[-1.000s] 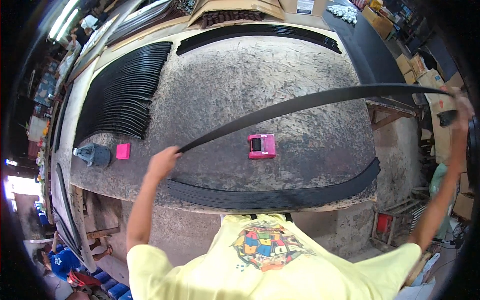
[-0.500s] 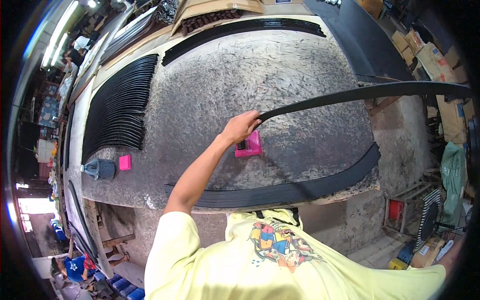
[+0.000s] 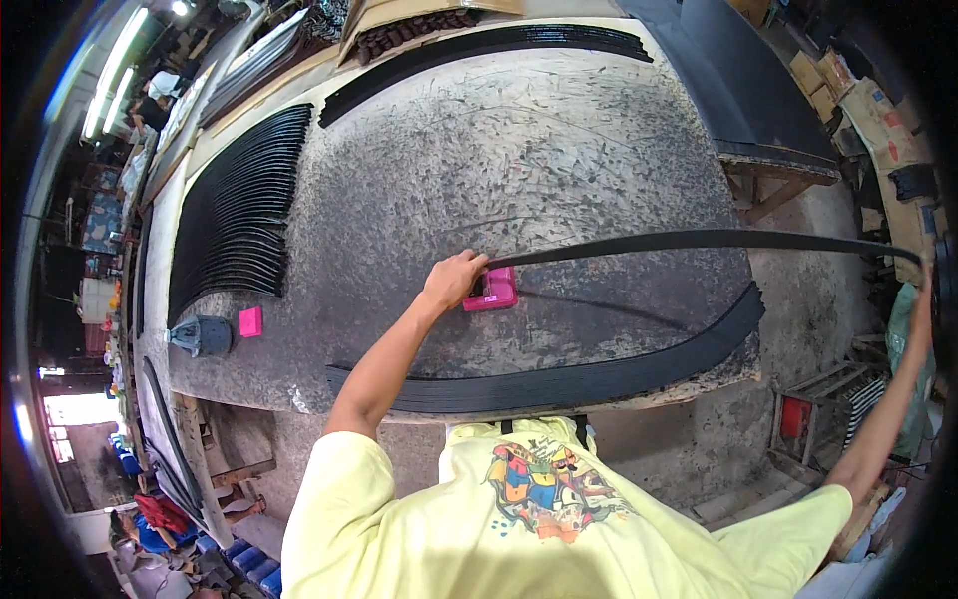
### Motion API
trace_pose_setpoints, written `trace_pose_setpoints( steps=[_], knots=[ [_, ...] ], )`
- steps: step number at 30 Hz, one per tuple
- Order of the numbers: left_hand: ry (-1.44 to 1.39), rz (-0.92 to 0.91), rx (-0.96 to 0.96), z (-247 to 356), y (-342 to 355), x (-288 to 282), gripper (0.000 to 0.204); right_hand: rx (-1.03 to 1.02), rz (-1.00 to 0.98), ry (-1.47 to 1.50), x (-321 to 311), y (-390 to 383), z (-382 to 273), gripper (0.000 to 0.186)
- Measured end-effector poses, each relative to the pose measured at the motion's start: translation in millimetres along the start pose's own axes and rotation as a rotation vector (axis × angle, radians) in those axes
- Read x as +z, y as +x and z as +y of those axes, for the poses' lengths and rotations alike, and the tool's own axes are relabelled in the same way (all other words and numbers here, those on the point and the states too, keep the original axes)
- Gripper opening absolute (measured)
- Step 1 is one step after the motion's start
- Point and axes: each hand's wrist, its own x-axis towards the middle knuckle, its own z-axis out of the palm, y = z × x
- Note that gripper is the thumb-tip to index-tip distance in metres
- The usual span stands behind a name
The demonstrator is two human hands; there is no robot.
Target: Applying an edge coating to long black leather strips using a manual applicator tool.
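Observation:
A long black strip (image 3: pixel 699 240) is stretched across the right half of the table and beyond its right edge. My left hand (image 3: pixel 457 279) is closed on its left end, just above a small pink open-topped box (image 3: pixel 504 288). Part of the box is hidden behind my fingers. Far out at the right, my right hand (image 3: pixel 924 268) grips the other end; its fingers are hard to make out there. A curved bundle of similar black strips (image 3: pixel 559 384) lies along the table's near edge, between my body and the box.
On the scuffed table (image 3: pixel 519 170), black strips (image 3: pixel 239 205) lie fanned at the left, and more strips (image 3: pixel 489 55) curve along the far edge. A pink block (image 3: pixel 250 320) sits near a dark grey wrapped container (image 3: pixel 203 335). Dark sheet material (image 3: pixel 738 80) covers a surface at the far right.
My right hand has come into view at the right, and the strip's right part has swung lower and straightened. My left hand has shifted slightly left and nearer, keeping hold of its end.

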Motion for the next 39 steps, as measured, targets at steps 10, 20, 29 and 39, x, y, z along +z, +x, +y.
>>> trace_pose_setpoints(
  steps=[10,20,29,39],
  knots=[
    [0.271,-0.08,-0.272,-99.4,-131.1,2.6,0.022,0.032,-0.472,0.43,34.3,-68.3,-305.7,0.064],
    [0.288,-0.084,-0.629,-192.2,-306.7,-29.2,0.024,-0.199,-0.443,0.77,-59.0,-65.0,-512.8,0.055],
    [0.32,-0.079,-0.913,-304.5,-481.4,-59.3,0.026,-0.351,-0.315,0.985,-186.4,-92.1,-670.9,0.041],
    [0.606,-0.088,-1.146,-393.9,-666.3,-174.2,0.02,-0.446,-0.284,1.167,-358.5,-122.9,-832.6,0.041]
  ],
)
